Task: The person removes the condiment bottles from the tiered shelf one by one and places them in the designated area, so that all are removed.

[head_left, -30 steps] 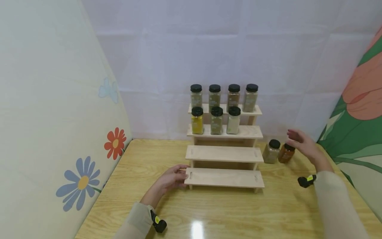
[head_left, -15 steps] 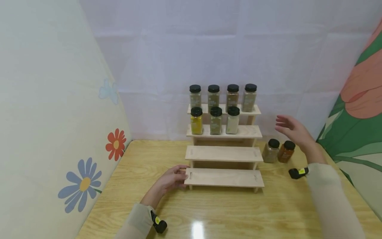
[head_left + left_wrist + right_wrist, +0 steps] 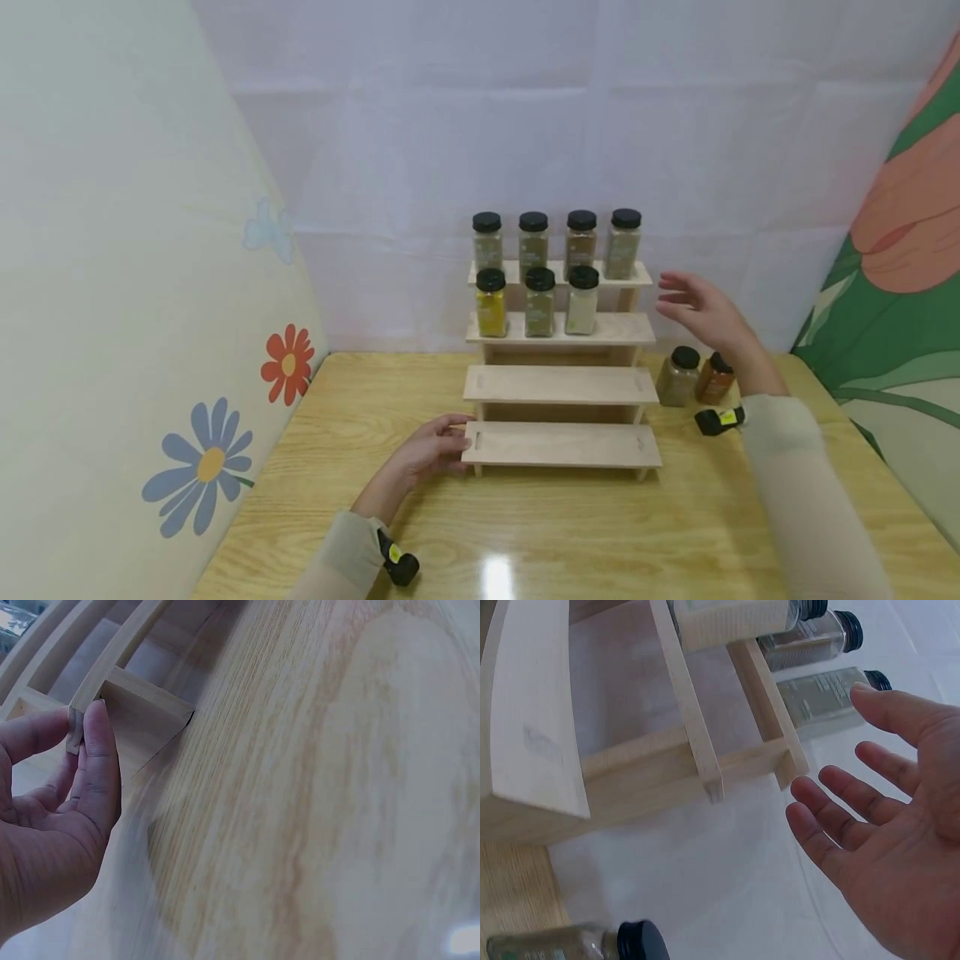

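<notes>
A stepped wooden spice rack (image 3: 558, 385) stands on the table, with several black-capped spice jars along its top tier and three on the tier below. The left hand (image 3: 423, 454) pinches the left end of the lowest shelf (image 3: 562, 446); in the left wrist view its thumb and fingers (image 3: 101, 761) lie on either side of the board. My right hand (image 3: 705, 312) hangs in the air just right of the upper tiers, holding nothing. Nearest to it on the top tier is the rightmost spice jar (image 3: 623, 246), also seen beyond the fingers in the right wrist view.
Right of the rack, a jar of grey-brown spice (image 3: 678, 379) and a jar of red-orange spice (image 3: 715, 382) stand on the wooden table (image 3: 570, 533). The right forearm partly covers the red-orange one. A white cloth (image 3: 420, 167) hangs behind.
The right hand has risen from beside the red-orange jar and moved left toward the rack's upper tiers. The left hand has kept its hold on the lowest shelf.
</notes>
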The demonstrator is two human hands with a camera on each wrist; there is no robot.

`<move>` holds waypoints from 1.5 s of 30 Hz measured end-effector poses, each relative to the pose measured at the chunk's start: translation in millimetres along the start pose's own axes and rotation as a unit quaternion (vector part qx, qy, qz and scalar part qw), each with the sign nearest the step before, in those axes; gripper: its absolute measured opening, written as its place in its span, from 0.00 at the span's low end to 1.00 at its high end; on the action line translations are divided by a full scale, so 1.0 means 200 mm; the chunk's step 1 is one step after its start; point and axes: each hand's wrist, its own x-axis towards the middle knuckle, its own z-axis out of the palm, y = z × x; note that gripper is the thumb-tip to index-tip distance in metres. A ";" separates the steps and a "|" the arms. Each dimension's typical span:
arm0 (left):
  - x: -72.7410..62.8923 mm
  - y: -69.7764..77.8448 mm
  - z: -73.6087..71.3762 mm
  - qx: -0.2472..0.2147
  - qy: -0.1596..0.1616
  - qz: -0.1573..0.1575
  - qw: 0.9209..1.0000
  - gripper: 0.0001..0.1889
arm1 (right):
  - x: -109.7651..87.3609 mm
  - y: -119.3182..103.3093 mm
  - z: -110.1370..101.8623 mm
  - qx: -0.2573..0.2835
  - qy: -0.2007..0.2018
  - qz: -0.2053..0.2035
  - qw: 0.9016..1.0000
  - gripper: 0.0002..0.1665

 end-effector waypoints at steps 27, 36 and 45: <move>-0.01 0.01 -0.01 -0.011 -0.009 0.002 1.000 0.29 | 0.15 -0.12 0.21 0.078 -0.022 -0.036 0.996 0.35; -0.02 0.00 -0.01 -0.017 -0.015 0.007 1.000 0.29 | 0.18 -0.15 0.26 0.096 -0.034 -0.035 0.994 0.35; -0.02 0.00 0.00 -0.018 -0.011 0.004 1.000 0.28 | 0.21 -0.16 0.30 0.115 -0.034 -0.020 0.993 0.36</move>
